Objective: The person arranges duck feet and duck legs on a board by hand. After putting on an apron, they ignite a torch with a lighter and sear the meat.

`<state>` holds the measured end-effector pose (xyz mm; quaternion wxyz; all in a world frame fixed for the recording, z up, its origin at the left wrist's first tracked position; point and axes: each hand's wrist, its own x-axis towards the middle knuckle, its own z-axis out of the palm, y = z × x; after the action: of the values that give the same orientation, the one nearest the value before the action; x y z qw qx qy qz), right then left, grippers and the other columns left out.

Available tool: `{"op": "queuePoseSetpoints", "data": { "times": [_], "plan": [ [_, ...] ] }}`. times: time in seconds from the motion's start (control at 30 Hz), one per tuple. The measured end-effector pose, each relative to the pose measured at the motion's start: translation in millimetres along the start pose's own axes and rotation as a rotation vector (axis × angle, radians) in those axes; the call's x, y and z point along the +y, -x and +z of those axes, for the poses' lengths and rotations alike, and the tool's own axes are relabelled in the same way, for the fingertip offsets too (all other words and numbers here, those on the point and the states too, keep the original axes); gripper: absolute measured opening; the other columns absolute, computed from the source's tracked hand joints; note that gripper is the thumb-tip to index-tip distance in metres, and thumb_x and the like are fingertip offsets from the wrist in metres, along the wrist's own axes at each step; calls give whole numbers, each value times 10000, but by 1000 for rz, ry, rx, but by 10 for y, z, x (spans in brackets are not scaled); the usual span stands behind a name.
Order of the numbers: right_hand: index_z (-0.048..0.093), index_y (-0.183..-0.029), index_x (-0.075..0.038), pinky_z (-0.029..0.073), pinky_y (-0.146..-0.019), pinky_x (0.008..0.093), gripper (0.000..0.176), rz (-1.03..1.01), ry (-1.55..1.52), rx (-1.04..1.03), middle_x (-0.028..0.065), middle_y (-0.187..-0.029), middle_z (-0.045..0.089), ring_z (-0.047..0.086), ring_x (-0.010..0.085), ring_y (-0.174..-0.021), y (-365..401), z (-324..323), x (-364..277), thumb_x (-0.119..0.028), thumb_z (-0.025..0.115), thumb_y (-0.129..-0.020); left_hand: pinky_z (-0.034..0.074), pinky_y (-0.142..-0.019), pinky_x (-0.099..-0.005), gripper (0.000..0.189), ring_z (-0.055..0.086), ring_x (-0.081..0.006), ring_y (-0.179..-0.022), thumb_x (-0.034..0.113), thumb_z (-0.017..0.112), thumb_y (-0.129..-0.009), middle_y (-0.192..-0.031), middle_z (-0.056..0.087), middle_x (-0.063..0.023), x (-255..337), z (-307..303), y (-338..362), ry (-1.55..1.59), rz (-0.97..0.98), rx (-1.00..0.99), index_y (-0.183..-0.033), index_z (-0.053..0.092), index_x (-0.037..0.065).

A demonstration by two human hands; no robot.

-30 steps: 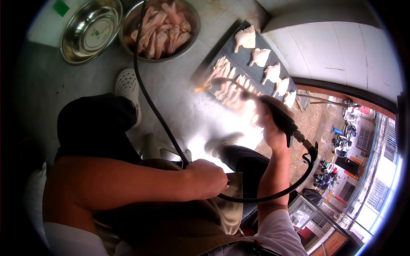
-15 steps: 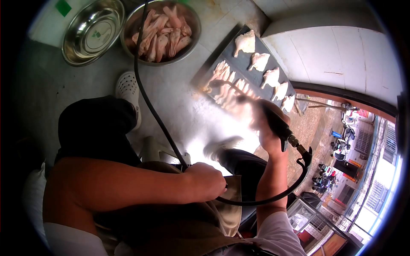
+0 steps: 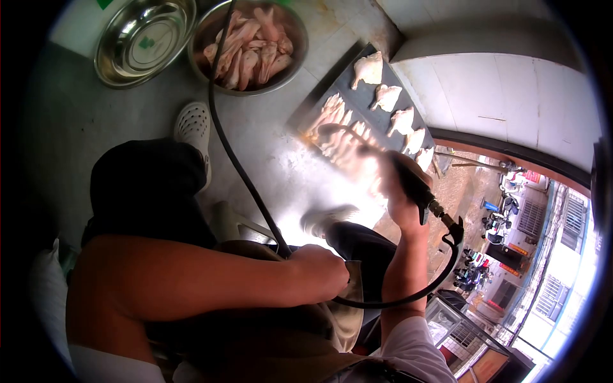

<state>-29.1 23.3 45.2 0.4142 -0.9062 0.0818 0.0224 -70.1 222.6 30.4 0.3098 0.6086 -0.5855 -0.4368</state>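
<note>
Nozzle (image 3: 321,130) edged up the tray (image 3: 357,86), over wings (image 3: 332,115)
Right hand (image 3: 397,191) fisted round torch (image 3: 383,156), barrel running 4 to 10 o'clock toward wings; left hand (image 3: 322,274) clutches hose (image 3: 235,161), farther back.

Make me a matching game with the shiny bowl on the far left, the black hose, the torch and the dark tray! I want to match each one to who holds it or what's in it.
Things:
1. shiny bowl on the far left
2. black hose
3. torch
4. dark tray

States:
A. gripped in the right hand
B. carries rows of raw meat pieces
C. empty
D. gripped in the left hand

Pairs: 1-C, 2-D, 3-A, 4-B
</note>
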Motion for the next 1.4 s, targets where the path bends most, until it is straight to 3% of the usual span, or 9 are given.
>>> {"op": "queuePoseSetpoints", "data": {
  "times": [0.3, 0.5, 1.0, 1.1, 1.2, 1.3, 1.4],
  "plan": [
    [620, -999, 41, 523, -622, 309, 207, -203, 217, 16, 162, -790, 675, 678, 247, -680, -47, 108, -176, -76, 652, -832, 554, -585, -408, 173, 696, -274, -764, 154, 578, -775, -841, 708, -104, 69, -34, 130, 39, -49, 31, -786, 724, 62],
    [622, -994, 22, 528, -628, 322, 191, -268, 261, -50, 169, -791, 672, 687, 283, -704, -33, 160, -229, -81, 648, -835, 554, -563, -427, 182, 697, -268, -770, 159, 575, -780, -839, 710, -93, 95, -9, 154, -32, -15, 19, -809, 730, 68],
    [626, -995, 5, 523, -613, 312, 188, -231, 233, -10, 150, -793, 671, 676, 250, -675, -83, 209, -109, -103, 646, -842, 557, -545, -438, 193, 700, -277, -763, 162, 586, -776, -857, 711, -112, 107, -57, 116, 13, -45, -14, -830, 734, 50],
    [627, -997, 2, 522, -605, 310, 186, -225, 214, -30, 145, -789, 670, 672, 238, -664, -97, 205, -99, -102, 641, -844, 493, -525, -436, 235, 630, -301, -598, 188, 577, -801, -629, 626, -134, 66, -16, 148, -5, 29, 92, -631, 653, 45],
    [628, -998, 4, 518, -594, 306, 182, -236, 228, -30, 139, -773, 667, 665, 222, -646, -122, 193, -62, -100, 636, -849, 554, -530, -431, 188, 697, -282, -742, 164, 590, -775, -828, 706, -110, 89, -16, 57, -19, -19, 9, -819, 733, 51],
    [630, -995, 9, 509, -573, 295, 174, -185, 168, -56, 127, -741, 657, 647, 190, -617, -146, 169, -74, -98, 632, -858, 499, -517, -416, 136, 641, -277, -612, 132, 595, -727, -640, 635, -120, 58, 15, 93, 19, 26, 127, -631, 660, 61],
    [635, -997, 16, 493, -546, 275, 172, -134, 113, -115, 101, -707, 644, 621, 143, -590, -180, 123, -126, -98, 632, -867, 503, -513, -401, 170, 642, -267, -612, 140, 599, -758, -646, 637, -120, 56, -28, 95, 12, 59, 149, -628, 654, 46]
  ]
}}
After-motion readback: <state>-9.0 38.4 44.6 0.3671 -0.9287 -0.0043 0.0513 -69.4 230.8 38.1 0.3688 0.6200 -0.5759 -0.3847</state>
